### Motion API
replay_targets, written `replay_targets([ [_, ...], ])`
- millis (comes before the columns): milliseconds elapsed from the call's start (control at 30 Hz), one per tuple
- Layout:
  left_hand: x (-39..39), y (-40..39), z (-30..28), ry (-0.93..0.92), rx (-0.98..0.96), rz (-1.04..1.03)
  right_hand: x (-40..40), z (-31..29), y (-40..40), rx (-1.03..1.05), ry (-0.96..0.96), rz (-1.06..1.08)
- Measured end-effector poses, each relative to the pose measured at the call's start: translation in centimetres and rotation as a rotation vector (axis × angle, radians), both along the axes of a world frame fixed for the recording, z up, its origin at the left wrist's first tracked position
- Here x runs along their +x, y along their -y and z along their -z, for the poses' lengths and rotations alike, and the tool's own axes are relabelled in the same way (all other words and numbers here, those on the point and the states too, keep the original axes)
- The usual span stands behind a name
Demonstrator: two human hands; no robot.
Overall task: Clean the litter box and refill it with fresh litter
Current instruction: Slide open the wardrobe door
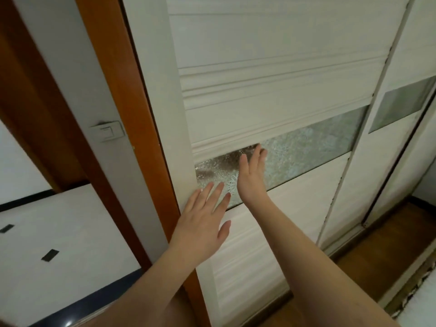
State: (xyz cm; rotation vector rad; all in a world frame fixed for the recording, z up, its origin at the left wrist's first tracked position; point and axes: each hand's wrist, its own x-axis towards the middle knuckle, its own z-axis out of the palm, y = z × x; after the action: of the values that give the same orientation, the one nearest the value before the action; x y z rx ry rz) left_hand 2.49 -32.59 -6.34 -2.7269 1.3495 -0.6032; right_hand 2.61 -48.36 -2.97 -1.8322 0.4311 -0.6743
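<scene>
Place: a home interior.
Door: white sliding door (271,79) with frosted patterned glass (306,147), centre.
Left: wall light switch (107,132), wooden frame (113,90).
Floor: wood (382,244), lower right.

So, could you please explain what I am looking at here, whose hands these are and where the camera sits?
There is no machine: a person wears one wide-angle camera on the head, looking forward and down, so the picture tilts. The left hand and right hand are theirs, both with straight fingers, holding nothing, laid against or close to a white sliding door with a frosted glass strip. A wooden door frame and a light switch are to the left. No litter box is in view.
</scene>
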Motion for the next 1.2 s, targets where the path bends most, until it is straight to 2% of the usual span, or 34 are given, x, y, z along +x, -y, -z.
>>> replay_targets([
  [267,0.9,0.3,0.5,0.055,0.051,0.007,2.3,0.3,1.1,-0.005,-0.051,0.112],
  [667,0.8,1.4,-2.3,0.056,-0.117,0.046,1.7,-0.5,7.6,-0.08,-0.188,0.087],
  [800,0.3,1.9,-3.9,0.081,-0.203,0.021,-0.8,-2.5,9.0,-0.077,-0.094,0.121],
  [933,0.3,2.5,-4.9,0.033,-0.34,-0.043,-3.1,-6.2,7.3,-0.319,0.116,0.112],
  [1067,0.5,2.6,-4.1,-0.02,-0.379,-0.082,-4.3,-9.8,4.2,-0.551,0.261,0.082],
  [1200,1.5,3.0,-3.6,-0.092,-0.379,-0.086,-4.1,-11.8,1.9,-0.908,0.307,0.042],
])
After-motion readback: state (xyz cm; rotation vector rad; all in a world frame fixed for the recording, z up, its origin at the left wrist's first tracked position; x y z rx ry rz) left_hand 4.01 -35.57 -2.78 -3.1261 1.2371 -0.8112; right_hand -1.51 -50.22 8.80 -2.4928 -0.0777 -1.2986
